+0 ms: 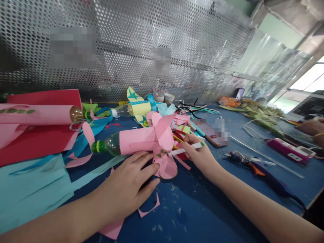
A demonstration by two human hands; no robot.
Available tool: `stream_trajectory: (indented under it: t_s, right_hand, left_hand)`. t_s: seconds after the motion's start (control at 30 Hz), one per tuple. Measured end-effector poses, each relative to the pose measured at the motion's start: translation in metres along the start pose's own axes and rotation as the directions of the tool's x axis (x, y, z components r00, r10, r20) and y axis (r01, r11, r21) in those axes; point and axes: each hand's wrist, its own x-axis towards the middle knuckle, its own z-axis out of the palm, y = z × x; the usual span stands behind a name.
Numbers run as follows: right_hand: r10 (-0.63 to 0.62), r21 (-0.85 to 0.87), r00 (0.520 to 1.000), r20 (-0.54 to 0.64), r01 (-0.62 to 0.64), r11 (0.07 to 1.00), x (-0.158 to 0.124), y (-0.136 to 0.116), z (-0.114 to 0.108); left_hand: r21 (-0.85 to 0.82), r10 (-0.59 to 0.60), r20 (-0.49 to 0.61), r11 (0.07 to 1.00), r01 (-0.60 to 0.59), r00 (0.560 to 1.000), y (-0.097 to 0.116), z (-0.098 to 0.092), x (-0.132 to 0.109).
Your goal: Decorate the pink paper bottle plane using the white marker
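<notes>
A green plastic bottle (112, 144) wrapped in pink paper (138, 136) lies on its side before me, its green cap to the left. Pink paper petals stand out at its right end. My right hand (193, 150) grips a white marker (183, 149) with a green end, its tip against the lower pink petals (165, 165). Dark green marks show on the paper there. My left hand (134, 179) lies with fingers spread, fingertips resting at the edge of those petals. A curved pink paper offcut (150, 207) is on the blue table below.
Another pink-wrapped bottle (50, 114) and a yellow-wrapped bottle (138, 108) lie behind. Blue paper (32, 189) is at left. To the right are a phone (212, 133), a glue gun (265, 173) with its cord, and a purple power strip (291, 151). Another person's hand (310, 128) shows at far right.
</notes>
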Motion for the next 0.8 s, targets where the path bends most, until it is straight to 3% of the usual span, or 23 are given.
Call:
stream_trajectory:
  t_s: [0.8]
  right_hand:
    - [0.020, -0.052, 0.999, -0.038, -0.022, 0.998, 0.0009, 0.0036, -0.0012]
  left_hand:
    - [-0.003, -0.004, 0.018, 1.000, 0.004, 1.000, 0.0012, -0.0046, 0.0023]
